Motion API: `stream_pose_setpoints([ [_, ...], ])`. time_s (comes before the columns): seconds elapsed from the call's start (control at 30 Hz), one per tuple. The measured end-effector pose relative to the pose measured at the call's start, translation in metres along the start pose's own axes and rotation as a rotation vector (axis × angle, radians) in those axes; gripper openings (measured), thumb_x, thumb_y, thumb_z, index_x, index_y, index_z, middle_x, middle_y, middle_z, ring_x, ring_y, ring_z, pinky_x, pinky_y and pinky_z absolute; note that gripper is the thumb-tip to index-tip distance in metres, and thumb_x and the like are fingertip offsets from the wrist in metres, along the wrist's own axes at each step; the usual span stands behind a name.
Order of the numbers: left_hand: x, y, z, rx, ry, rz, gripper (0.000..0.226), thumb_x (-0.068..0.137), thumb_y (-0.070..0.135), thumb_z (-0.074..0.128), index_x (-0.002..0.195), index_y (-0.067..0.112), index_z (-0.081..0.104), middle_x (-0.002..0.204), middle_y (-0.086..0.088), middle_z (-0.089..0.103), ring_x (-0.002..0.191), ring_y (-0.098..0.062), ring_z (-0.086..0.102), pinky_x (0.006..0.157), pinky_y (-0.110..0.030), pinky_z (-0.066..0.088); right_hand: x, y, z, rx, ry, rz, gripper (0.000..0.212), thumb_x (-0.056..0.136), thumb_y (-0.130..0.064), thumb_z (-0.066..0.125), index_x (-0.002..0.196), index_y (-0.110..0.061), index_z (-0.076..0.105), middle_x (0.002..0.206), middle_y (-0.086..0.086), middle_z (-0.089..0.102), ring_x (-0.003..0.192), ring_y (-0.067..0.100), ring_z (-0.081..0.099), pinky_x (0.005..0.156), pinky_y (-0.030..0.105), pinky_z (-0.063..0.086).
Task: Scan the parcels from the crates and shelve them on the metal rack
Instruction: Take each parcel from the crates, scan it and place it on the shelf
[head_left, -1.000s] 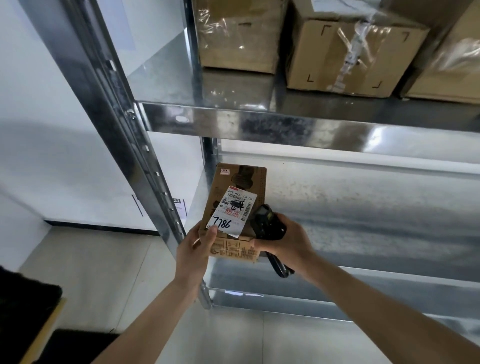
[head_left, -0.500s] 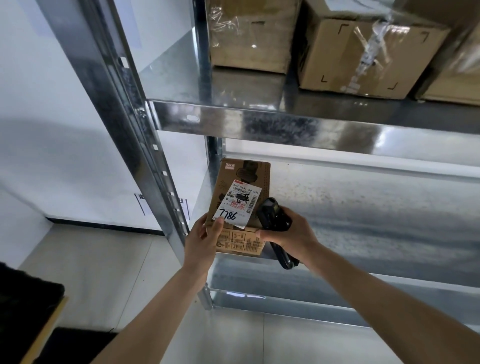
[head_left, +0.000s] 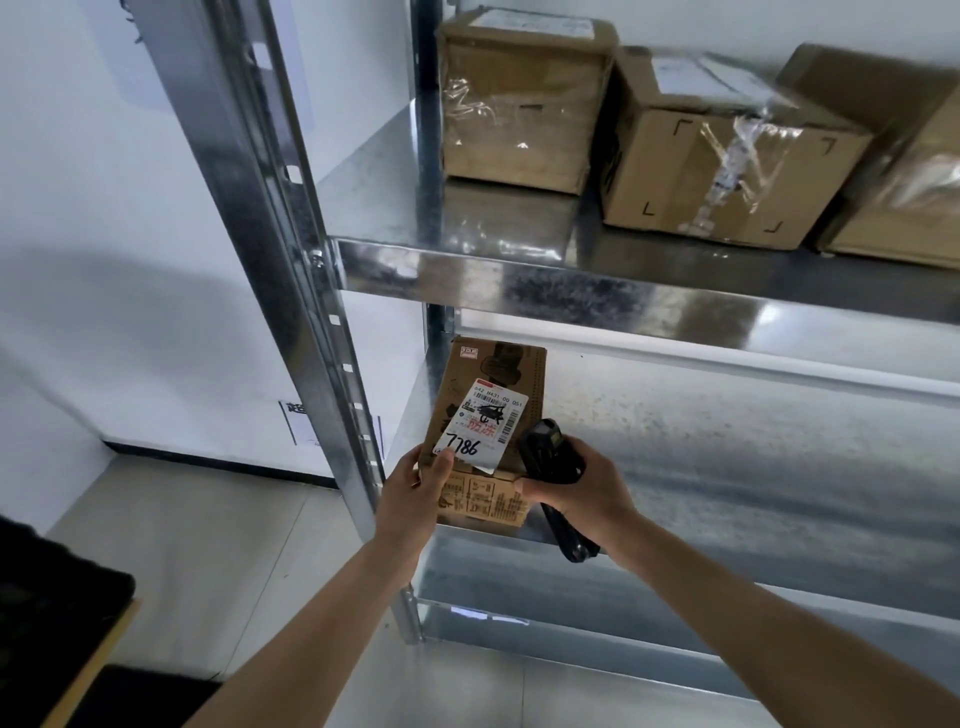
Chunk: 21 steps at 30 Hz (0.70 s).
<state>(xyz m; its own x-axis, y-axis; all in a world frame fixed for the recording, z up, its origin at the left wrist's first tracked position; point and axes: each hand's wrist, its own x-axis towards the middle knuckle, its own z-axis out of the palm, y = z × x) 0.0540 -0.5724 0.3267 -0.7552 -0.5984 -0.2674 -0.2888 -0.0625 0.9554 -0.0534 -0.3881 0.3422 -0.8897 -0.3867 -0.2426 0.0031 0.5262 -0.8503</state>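
A small brown cardboard parcel (head_left: 511, 387) with a white label marked 7786 lies on the left end of the metal rack's middle shelf (head_left: 727, 467), pushed in from the front edge. My left hand (head_left: 415, 491) holds its near left corner, thumb on the label. At the parcel's near right corner, my right hand (head_left: 576, 491) grips a black handheld scanner (head_left: 550, 457) and its fingers also touch the box.
Three taped cardboard boxes (head_left: 519, 109) stand on the upper shelf (head_left: 519, 275). The rack's front-left upright post (head_left: 291, 291) runs close to my left hand. A lower shelf (head_left: 623, 623) sits below. A dark crate edge (head_left: 57, 623) shows at bottom left on the floor.
The parcel has slid further into the middle shelf with both hands following it. The view has tilted up slightly.
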Motion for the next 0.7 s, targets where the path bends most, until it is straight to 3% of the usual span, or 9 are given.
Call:
stream_pose_setpoints([
  [0.13, -0.004, -0.003, 0.001, 0.0, -0.007, -0.029, 0.039, 0.094, 0.055, 0.056, 0.121, 0.027, 0.059, 0.094, 0.008, 0.077, 0.084, -0.013, 0.076, 0.08, -0.041, 0.063, -0.011, 0.005, 0.003, 0.035, 0.052, -0.009, 0.061, 0.07, -0.024, 0.095, 0.125, -0.027, 0.068, 0.101, -0.01, 0.074, 0.088, 0.009, 0.07, 0.068, 0.021, 0.054],
  [0.27, -0.017, -0.005, -0.008, 0.027, -0.033, -0.016, 0.054, 0.092, 0.06, 0.055, 0.131, 0.023, 0.056, 0.106, 0.009, 0.075, 0.098, -0.012, 0.073, 0.094, -0.043, 0.057, -0.024, 0.013, 0.0, 0.032, 0.085, -0.017, 0.061, 0.07, -0.027, 0.095, 0.124, -0.029, 0.068, 0.101, -0.011, 0.073, 0.09, 0.01, 0.07, 0.076, 0.029, 0.059],
  [0.33, -0.029, -0.008, -0.015, 0.14, -0.021, -0.022, 0.062, 0.09, 0.066, 0.052, 0.136, 0.024, 0.053, 0.123, 0.009, 0.07, 0.113, -0.015, 0.066, 0.101, -0.041, 0.051, -0.03, 0.017, -0.006, 0.009, 0.09, -0.022, 0.063, 0.07, -0.03, 0.095, 0.126, -0.031, 0.066, 0.102, -0.012, 0.073, 0.091, 0.01, 0.07, 0.079, 0.032, 0.059],
  [0.4, -0.042, -0.009, -0.023, 0.213, 0.005, -0.039, 0.066, 0.092, 0.064, 0.053, 0.143, 0.023, 0.048, 0.135, 0.007, 0.061, 0.124, -0.019, 0.059, 0.1, -0.036, 0.047, -0.036, 0.017, -0.011, -0.003, 0.087, -0.027, 0.065, 0.071, -0.033, 0.094, 0.129, -0.032, 0.064, 0.102, -0.013, 0.071, 0.091, 0.011, 0.069, 0.078, 0.032, 0.059],
  [0.5, -0.061, -0.007, -0.038, 0.259, 0.019, 0.003, 0.067, 0.088, 0.06, 0.056, 0.143, 0.022, 0.05, 0.135, 0.001, 0.062, 0.117, -0.019, 0.06, 0.094, -0.03, 0.048, -0.049, 0.014, -0.014, -0.016, 0.093, -0.058, 0.066, 0.073, -0.033, 0.093, 0.132, -0.032, 0.063, 0.101, -0.013, 0.071, 0.09, 0.011, 0.069, 0.076, 0.031, 0.058],
  [0.63, -0.085, -0.003, -0.064, 0.37, 0.077, 0.155, 0.052, 0.09, 0.052, 0.063, 0.137, 0.03, 0.057, 0.14, 0.004, 0.058, 0.125, -0.018, 0.056, 0.105, -0.042, 0.048, -0.075, 0.005, -0.008, -0.053, 0.089, -0.101, 0.058, 0.072, -0.033, 0.093, 0.123, -0.037, 0.066, 0.099, -0.014, 0.074, 0.086, 0.007, 0.07, 0.077, 0.032, 0.061],
  [0.7, -0.099, 0.001, -0.081, 0.4, 0.107, 0.234, 0.056, 0.085, 0.058, 0.064, 0.136, 0.034, 0.057, 0.152, 0.01, 0.045, 0.134, -0.015, 0.048, 0.107, -0.047, 0.046, -0.092, -0.006, 0.002, -0.067, 0.049, -0.143, 0.061, 0.069, -0.034, 0.095, 0.122, -0.039, 0.065, 0.097, -0.019, 0.073, 0.083, 0.0, 0.07, 0.071, 0.02, 0.057],
])
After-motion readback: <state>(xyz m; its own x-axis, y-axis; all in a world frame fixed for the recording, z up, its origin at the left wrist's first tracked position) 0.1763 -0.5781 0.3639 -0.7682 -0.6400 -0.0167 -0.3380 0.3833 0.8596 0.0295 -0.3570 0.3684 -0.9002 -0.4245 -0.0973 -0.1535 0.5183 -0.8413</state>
